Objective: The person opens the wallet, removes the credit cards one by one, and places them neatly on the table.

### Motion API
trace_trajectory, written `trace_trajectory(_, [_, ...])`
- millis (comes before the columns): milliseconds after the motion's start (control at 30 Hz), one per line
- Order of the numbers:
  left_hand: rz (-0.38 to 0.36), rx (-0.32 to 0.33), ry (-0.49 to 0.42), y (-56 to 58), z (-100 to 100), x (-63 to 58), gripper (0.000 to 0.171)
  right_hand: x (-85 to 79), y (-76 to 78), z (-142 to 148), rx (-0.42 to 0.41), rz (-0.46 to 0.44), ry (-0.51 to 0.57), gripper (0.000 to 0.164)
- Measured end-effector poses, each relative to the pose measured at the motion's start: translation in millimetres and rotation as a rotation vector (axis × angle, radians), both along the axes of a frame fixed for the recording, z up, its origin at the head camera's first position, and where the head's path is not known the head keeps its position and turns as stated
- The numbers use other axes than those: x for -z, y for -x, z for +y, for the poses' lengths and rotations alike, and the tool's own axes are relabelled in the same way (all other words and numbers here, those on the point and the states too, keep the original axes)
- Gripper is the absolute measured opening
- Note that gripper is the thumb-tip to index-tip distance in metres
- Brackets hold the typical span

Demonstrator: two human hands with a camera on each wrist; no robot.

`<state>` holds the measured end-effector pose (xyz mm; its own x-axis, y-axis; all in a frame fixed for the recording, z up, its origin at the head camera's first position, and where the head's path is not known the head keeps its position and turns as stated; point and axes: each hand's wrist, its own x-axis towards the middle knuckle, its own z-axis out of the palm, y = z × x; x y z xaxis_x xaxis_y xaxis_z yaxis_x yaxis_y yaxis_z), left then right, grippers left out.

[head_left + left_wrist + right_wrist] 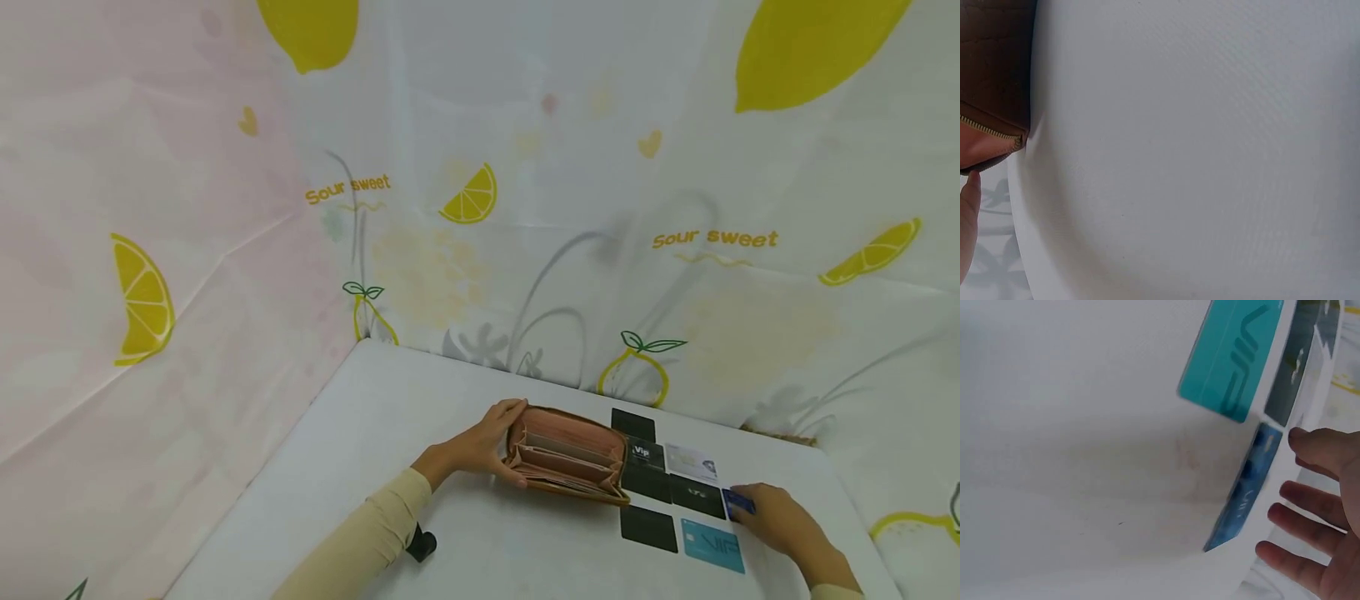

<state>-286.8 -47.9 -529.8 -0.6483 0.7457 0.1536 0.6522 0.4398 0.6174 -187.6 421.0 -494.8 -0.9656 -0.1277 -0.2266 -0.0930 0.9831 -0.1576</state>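
My left hand (480,446) grips the left end of a brown zip wallet (573,433), fingers at the upper corner and thumb along the lower edge. The wallet gapes, showing pink lining and several compartments. In the left wrist view, a fingertip (971,187) meets the edge beside the brass zip. On the right, my right hand (780,517) is beside a dark blue card (739,502). The right wrist view shows that blue card (1244,487) flat on the table, with the fingers (1307,522) loosely spread alongside it.
Between wallet and right hand lie a black Vip card (645,452), a whitish card (690,461), a teal card (712,546) and several other black cards (648,529). A small black object (422,546) is near my left sleeve. Lemon-printed sheets back the white table (540,550).
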Motion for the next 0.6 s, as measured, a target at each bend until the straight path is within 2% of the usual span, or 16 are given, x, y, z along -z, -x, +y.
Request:
trace_trajectory(100, [-0.009,-0.003,0.008,0.7,1,-0.2,0.127,-12.3,3.1,-17,-0.035,0.107,0.003,0.029])
trace_trajectory(233, [-0.011,-0.008,0.015,1.0,0,1.0,0.126,-29.8,6.0,-59,-0.113,0.273,0.037,0.020])
trace_trajectory(367, [-0.008,-0.007,0.012,1.3,1,2.5,0.127,-42.5,3.9,-105,-0.244,0.490,0.113,0.018])
trace_trajectory(433, [-0.007,-0.006,0.008,1.3,2,3.2,0.127,-45.1,2.2,-126,-0.322,0.559,0.172,0.019])
trace_trajectory(533, [-0.001,-0.003,0.001,1.1,1,3.3,0.127,-45.1,0.5,-152,-0.414,0.572,0.249,0.021])
trace_trajectory(600, [0.005,0.000,-0.007,1.4,1,3.0,0.127,-43.9,-0.1,-166,-0.452,0.535,0.307,0.021])
